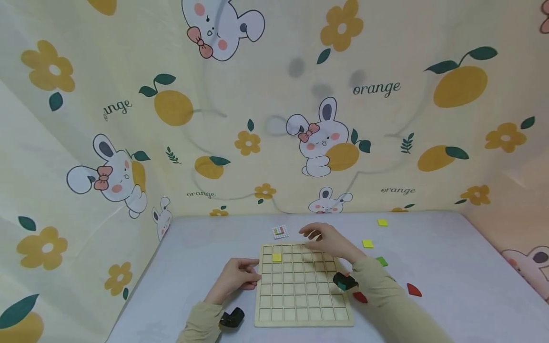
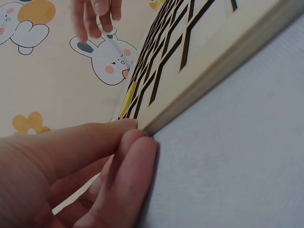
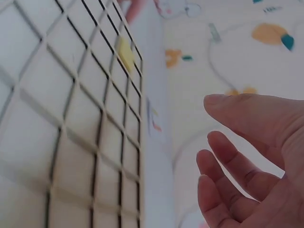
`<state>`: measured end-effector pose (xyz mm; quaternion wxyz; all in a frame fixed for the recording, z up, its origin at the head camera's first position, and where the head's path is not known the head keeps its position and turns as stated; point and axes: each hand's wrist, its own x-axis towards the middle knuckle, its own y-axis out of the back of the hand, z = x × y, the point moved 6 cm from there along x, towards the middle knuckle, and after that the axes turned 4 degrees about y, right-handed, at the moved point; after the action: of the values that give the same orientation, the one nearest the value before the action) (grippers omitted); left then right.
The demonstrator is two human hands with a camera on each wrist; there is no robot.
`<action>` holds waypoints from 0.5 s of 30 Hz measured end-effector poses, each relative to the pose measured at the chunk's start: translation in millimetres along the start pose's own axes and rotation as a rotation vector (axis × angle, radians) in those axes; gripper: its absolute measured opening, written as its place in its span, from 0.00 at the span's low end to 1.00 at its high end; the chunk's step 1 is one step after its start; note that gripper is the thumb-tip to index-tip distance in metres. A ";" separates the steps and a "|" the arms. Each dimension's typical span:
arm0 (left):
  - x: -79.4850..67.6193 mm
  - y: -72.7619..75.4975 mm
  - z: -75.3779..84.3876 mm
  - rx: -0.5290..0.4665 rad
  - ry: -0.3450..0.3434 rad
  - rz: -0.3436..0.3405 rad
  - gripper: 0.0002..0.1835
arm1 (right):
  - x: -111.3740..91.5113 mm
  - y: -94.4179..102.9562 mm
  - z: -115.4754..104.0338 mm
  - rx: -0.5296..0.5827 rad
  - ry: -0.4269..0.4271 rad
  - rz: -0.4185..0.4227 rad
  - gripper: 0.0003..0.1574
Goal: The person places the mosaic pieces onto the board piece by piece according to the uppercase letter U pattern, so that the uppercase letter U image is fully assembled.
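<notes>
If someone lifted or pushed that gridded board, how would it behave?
The gridded board looks flat and straight-edged, so it would probably stay stiff. Lying broad and low, it seems more apt to slide than tip or roll. The yellow tile sitting in one cell might slip out if the board were tilted.

Tile (image 1: 277, 257) apparently inset in board (image 1: 300, 288), toward rear left, card (image 1: 280, 232) behind, loose pieces (image 1: 414, 289) right

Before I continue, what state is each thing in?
Grid board: flat
Yellow tile: inside one cell
Pattern card: face up
Left hand: holding board's left edge
Right hand: empty, near board's far edge
Loose yellow squares: flat, off board
Green piece: flat, off board
Red pieces: loose, off board
</notes>
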<state>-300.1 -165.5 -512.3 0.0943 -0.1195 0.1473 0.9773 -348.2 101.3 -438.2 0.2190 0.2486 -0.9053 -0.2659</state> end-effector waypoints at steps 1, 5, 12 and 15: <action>0.2 -0.1 0.0 0.001 -0.001 -0.001 0.29 | -3.4 6.6 2.0 -0.009 -0.003 0.012 0.23; 0.0 -0.1 -0.5 0.002 0.002 0.001 0.29 | -17.0 29.8 11.5 -0.015 -0.042 0.051 0.24; 0.0 -1.2 -0.2 0.008 0.010 0.006 0.29 | -44.4 64.4 36.5 -0.075 -0.169 0.082 0.23; 0.4 -2.1 0.4 0.011 0.005 0.008 0.29 | -56.8 77.5 47.8 -0.111 -0.210 0.088 0.24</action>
<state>-300.0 -163.3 -512.6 0.0908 -0.1211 0.1532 0.9765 -355.0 208.2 -444.0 0.1478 0.1672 -0.9172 -0.3302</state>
